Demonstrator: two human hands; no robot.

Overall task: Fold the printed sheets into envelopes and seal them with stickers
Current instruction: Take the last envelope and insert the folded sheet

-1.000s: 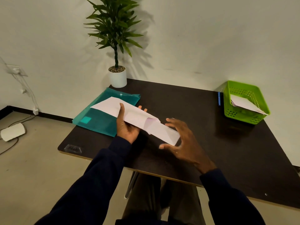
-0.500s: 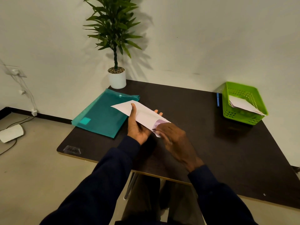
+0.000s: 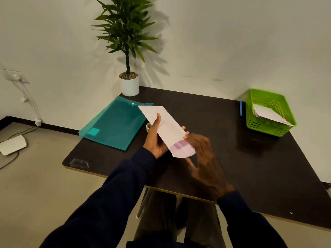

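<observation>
White paper, folded into a long narrow envelope (image 3: 168, 129), sits in the grip of the left hand (image 3: 155, 140), thumb on top and fingers curled beneath, held over the table (image 3: 250, 167). The right hand (image 3: 204, 158) is blurred at the envelope's lilac lower end; whether it pinches that end I cannot tell. No sticker shows here, so sealing looks left to do. In the green basket (image 3: 265, 128) at far right lie folded papers (image 3: 268, 114), likely finished ones. A teal folder (image 3: 116, 126) to the left may hold more sheets.
</observation>
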